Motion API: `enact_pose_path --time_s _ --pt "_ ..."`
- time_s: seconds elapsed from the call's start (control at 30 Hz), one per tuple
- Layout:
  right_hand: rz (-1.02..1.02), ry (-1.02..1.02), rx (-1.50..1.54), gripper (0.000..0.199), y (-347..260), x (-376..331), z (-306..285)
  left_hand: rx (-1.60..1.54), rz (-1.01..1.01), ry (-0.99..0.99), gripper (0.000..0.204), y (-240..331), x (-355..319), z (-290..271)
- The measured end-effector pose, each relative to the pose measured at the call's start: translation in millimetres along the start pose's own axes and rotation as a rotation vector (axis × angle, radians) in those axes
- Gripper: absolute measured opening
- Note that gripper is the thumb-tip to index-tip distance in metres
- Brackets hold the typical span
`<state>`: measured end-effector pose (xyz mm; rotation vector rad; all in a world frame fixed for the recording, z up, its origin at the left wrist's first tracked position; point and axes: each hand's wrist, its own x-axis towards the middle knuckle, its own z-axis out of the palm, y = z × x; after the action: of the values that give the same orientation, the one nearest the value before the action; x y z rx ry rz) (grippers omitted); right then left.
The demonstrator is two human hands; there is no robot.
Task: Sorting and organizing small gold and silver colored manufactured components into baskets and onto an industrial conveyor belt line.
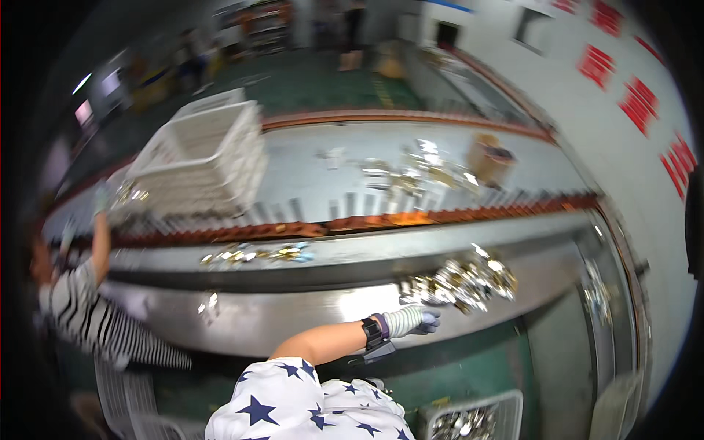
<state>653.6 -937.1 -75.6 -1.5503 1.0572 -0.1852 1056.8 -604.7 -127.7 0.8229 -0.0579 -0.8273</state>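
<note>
Star-print sleeve [293,400] | right hand [416,320] gloved, arm outstretched, fingers curled at shiny metal parts [462,282]; grip unclear

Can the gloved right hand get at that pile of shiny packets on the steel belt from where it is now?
Probably yes: the right hand is stretched out at the near edge of the pile of shiny packets, with nothing between them.

A gloved hand [415,320] reaches to a pile of shiny metal pieces [462,282] on the long steel surface [293,312], well apart from stacked white plastic crates [202,158].
</note>
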Motion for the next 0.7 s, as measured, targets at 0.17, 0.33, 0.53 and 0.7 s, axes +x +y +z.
enact_pose_path --time_s 0.17,0.33,0.53,0.7 --pt "0.009 -0.437 -0.252 0.030 -105 151 75 -0.048 0.301 0.412 0.058 40 -107 -64" --pt "0.009 -0.767 -0.374 0.042 -167 167 206 -0.071 0.536 0.689 0.055 56 -224 -94" --pt "-0.154 -1.034 -0.523 0.050 -181 169 315 -0.104 0.671 0.789 0.055 69 -302 -119" --pt "-0.014 -1.106 -0.549 0.077 -171 136 367 -0.257 0.603 0.874 0.066 33 -294 -130"
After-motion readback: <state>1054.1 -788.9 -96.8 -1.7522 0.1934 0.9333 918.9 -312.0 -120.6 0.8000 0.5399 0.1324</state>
